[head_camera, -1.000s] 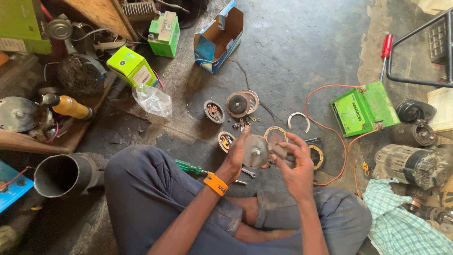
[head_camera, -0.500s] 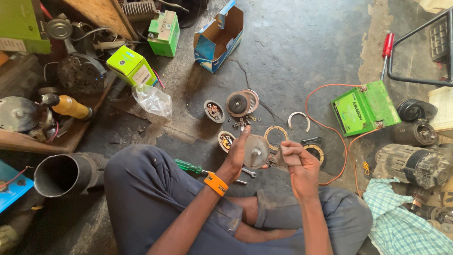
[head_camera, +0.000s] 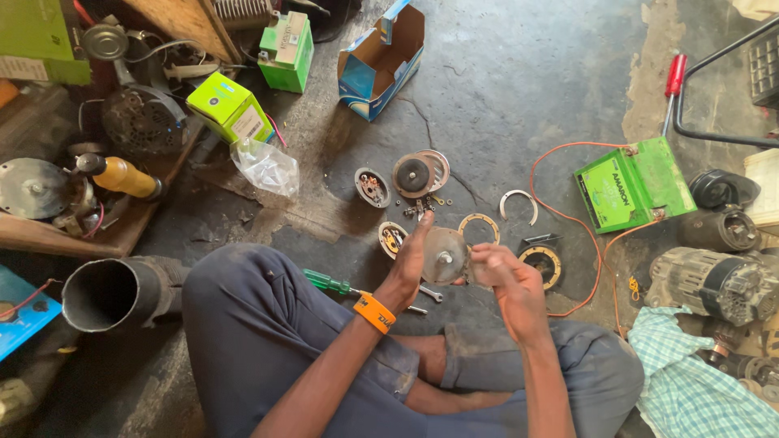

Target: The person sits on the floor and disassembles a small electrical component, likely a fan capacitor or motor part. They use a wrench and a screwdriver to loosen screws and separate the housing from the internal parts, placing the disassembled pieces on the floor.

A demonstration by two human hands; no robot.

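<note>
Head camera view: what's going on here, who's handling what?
A person sits cross-legged on a workshop floor. Their left hand and right hand together hold a round metal disc above their lap. Small round parts lie spread on the floor in front, with a green battery and a green-handled screwdriver nearby.

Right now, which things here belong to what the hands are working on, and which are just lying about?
In hand: round metal disc, held by left hand and right hand; small round parts on the floor.
Lying about: green battery, open cardboard box, green screwdriver, plastic bag.
</note>
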